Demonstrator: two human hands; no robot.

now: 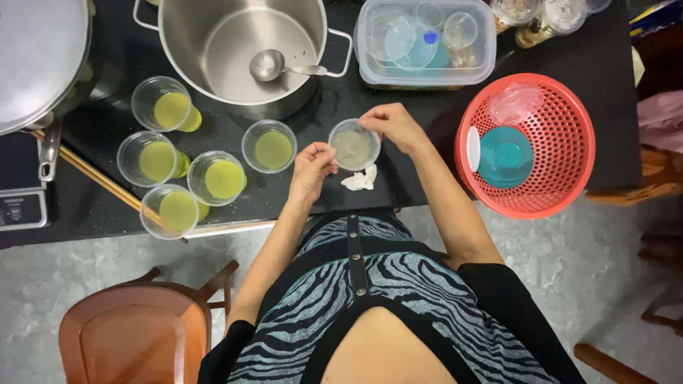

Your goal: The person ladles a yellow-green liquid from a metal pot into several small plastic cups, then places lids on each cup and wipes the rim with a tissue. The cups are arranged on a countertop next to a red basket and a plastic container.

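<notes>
Empty cup (353,146) pinched at rim between left hand (311,171) and right hand (393,125), fingers clamped. Best kept level, grip light, clear of tissue (361,179) and filled cups (268,147).

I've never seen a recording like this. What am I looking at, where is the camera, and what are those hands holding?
There is no machine here: a person wears one camera on the head, so the single picture looks straight down at their own two bare hands over a black countertop. The left hand and the right hand together hold a small clear plastic cup, which looks empty. A crumpled white tissue lies just below it. To the left stand five clear cups of yellow-green liquid. Behind them is a large steel pot with a metal ladle inside. Farther right sit a clear lidded plastic box of cups and a red plastic basket holding a teal funnel-like piece.
</notes>
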